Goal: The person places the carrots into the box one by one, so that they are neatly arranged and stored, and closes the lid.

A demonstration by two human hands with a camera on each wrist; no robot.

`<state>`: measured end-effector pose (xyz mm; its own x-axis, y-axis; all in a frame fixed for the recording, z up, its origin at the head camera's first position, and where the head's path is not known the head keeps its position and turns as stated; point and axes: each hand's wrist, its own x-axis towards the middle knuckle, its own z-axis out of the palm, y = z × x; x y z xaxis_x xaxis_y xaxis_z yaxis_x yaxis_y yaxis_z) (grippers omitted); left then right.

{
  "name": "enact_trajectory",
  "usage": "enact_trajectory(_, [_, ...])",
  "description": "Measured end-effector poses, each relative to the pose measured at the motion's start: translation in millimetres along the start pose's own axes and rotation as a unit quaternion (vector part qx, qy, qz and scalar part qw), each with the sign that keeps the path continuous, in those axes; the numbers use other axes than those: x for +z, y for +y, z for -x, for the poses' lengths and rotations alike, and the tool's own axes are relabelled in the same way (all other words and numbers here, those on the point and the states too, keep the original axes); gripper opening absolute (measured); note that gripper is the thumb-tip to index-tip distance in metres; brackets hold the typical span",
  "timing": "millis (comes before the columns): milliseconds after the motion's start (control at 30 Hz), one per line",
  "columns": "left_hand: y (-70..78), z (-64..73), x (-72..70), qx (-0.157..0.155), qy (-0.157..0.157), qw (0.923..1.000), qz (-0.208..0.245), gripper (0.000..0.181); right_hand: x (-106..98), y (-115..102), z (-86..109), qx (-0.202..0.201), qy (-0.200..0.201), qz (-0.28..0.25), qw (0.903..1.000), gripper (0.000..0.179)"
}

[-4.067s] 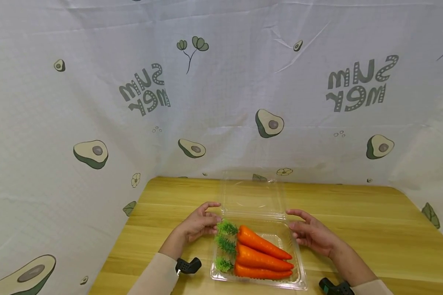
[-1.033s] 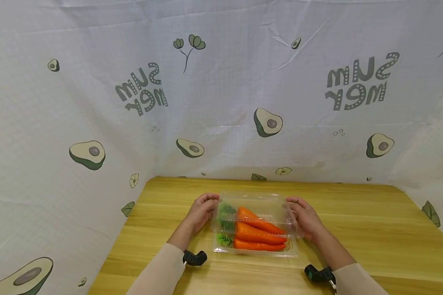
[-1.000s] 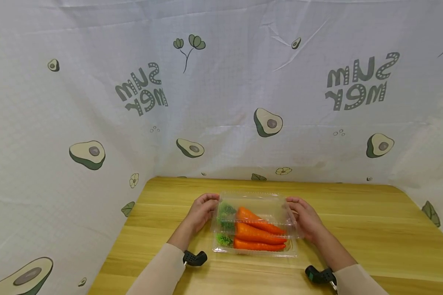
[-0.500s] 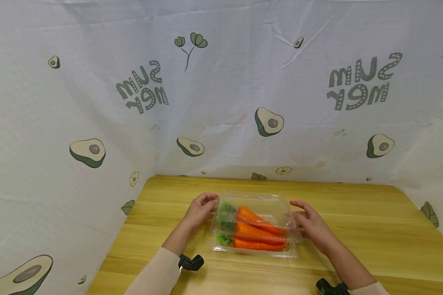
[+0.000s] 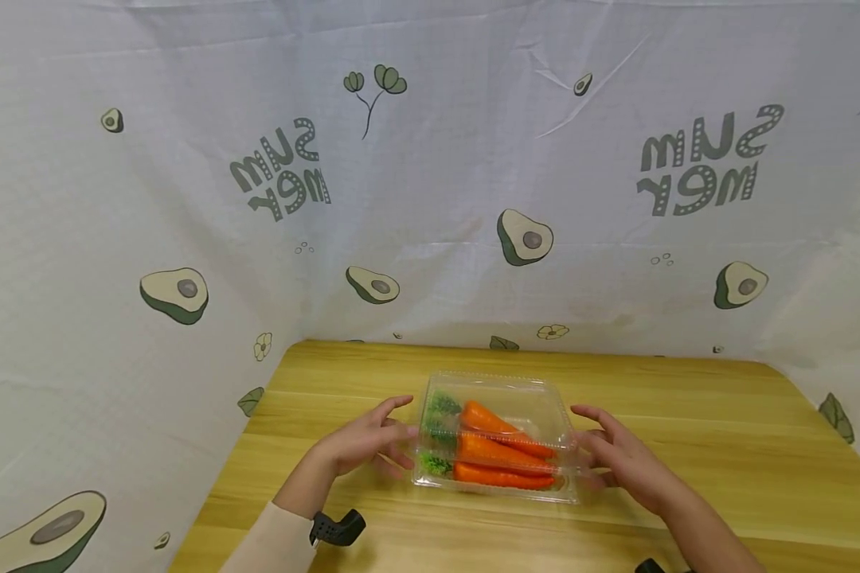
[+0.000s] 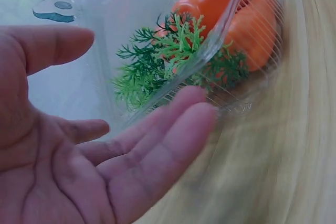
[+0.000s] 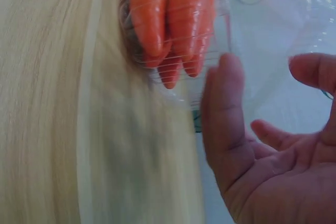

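Note:
A clear plastic clamshell container (image 5: pixel 519 388) rests on the table, its lid folded over the base with the front lid edge sitting above the base rim. Inside lie orange carrots (image 5: pixel 505 454) with green leafy tops (image 5: pixel 435 464) toward the left. My left hand (image 5: pixel 365 439) is beside the container's left side, fingers spread and holding nothing; its wrist view shows the palm (image 6: pixel 58 166) and the leafy tops. On the opposite side, my right hand (image 5: pixel 623 458) has relaxed fingers close to the right edge. Whether its fingertips touch the plastic I cannot tell.
The wooden table (image 5: pixel 688 414) extends to both sides of the container. Behind and at the sides hangs a white cloth (image 5: pixel 430 175) printed with avocados and lettering. A black wrist camera (image 5: pixel 338 528) sits on the left wrist.
The lid, upright at the back about four seconds ago, now lies over the carrots. The container sits farther back. Both hands have since loosened from its sides and moved outward and nearer.

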<state>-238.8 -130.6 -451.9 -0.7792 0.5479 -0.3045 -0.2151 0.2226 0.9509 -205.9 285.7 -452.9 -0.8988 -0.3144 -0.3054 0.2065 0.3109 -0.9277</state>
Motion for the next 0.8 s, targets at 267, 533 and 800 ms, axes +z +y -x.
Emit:
enact_trajectory(267, [-3.3,11.3,2.4,-0.022,-0.06,0.997,0.043,0.09,-7.9,3.5,10.5,0.003,-0.152,-0.059,0.9866,0.076])
enact_trajectory(533, [-9.3,4.2,9.9,0.008,-0.024,0.9974,0.067,0.096,-0.7,8.6,7.2,-0.014,-0.131,-0.063,0.9892,0.087])
enact_trajectory(800, [-18.2,-7.1,15.8,0.024,0.035,0.997,0.065,0.091,8.9,13.1,0.5,-0.018,-0.067,-0.068,0.9953,0.092])
